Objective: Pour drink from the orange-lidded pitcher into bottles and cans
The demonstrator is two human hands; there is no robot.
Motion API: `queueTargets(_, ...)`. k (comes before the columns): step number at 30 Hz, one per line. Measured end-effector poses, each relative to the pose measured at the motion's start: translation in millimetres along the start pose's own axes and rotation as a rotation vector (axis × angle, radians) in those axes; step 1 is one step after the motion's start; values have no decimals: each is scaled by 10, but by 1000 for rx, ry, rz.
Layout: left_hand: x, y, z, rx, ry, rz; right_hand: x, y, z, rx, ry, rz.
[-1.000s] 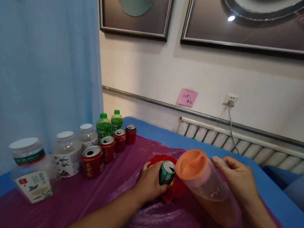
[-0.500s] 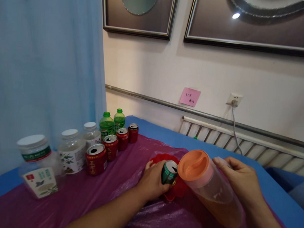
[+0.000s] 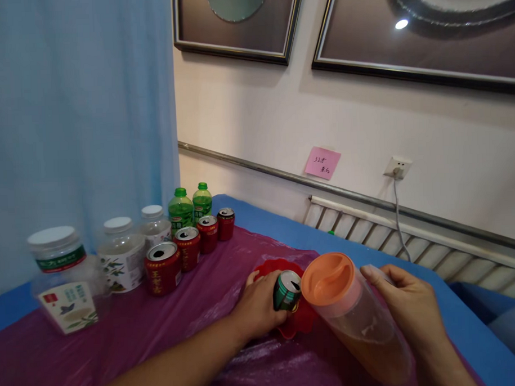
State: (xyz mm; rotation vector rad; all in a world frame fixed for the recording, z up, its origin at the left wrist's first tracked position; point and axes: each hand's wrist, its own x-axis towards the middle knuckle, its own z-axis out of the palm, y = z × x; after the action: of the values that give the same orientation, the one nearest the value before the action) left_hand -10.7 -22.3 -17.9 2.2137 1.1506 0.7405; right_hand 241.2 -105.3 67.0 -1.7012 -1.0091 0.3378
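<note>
My left hand (image 3: 258, 305) is wrapped around a green drink can (image 3: 285, 293), its opened top tilted toward the right. Beneath them lies a red scalloped dish (image 3: 302, 321), partly covered by the hand and can. My right hand (image 3: 413, 306) grips the handle of a clear plastic pitcher (image 3: 368, 341). The pitcher leans left, its orange lid (image 3: 329, 279) close beside the can's top, and brownish liquid sits in its lower part. Whether liquid passes between pitcher and can, I cannot make out.
Several opened red cans (image 3: 163, 268) stand in a row on the purple plastic sheet (image 3: 161, 331). To their left are clear jars (image 3: 122, 259) with white lids, and behind are two green bottles (image 3: 181, 210). A blue curtain (image 3: 77, 120) hangs at left; a radiator (image 3: 360, 229) runs along the wall.
Almost nothing differs. Both hands, the can and the tilted pitcher keep their places; the view has shifted very slightly.
</note>
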Motion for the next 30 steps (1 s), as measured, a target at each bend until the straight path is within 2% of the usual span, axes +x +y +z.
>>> queueTargets(30,-18,-18,4,15,1,10,-26,30,-16,-35,-23,-13)
